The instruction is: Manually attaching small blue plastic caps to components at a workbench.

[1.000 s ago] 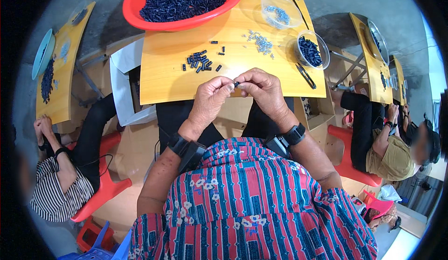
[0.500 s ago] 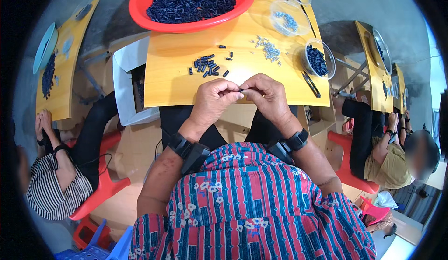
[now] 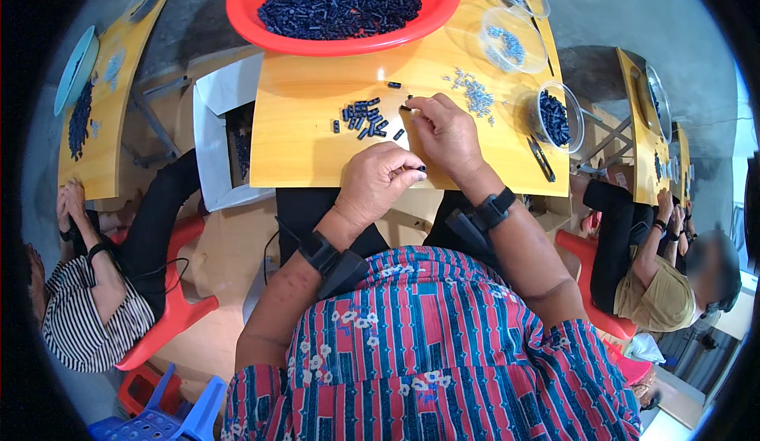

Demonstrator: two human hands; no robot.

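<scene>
Holding: my left hand (image 3: 380, 184) pinches a small black plastic sleeve (image 3: 419, 169) in closed grip, keeping it ready.
Reaching: my right hand (image 3: 445, 131), fingertips closed on a loose black piece (image 3: 406, 108) from the yellow wooden bench (image 3: 309, 116).

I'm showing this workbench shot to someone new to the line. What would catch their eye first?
First, the big red basin heaped with small dark blue pieces at the far edge of the yellow table. Next, the two hands at its middle: the right hand reaches to a loose pile of dark pieces, and the left hand pinches one near the front edge. A clear bowl of dark pieces sits at the right.
</scene>
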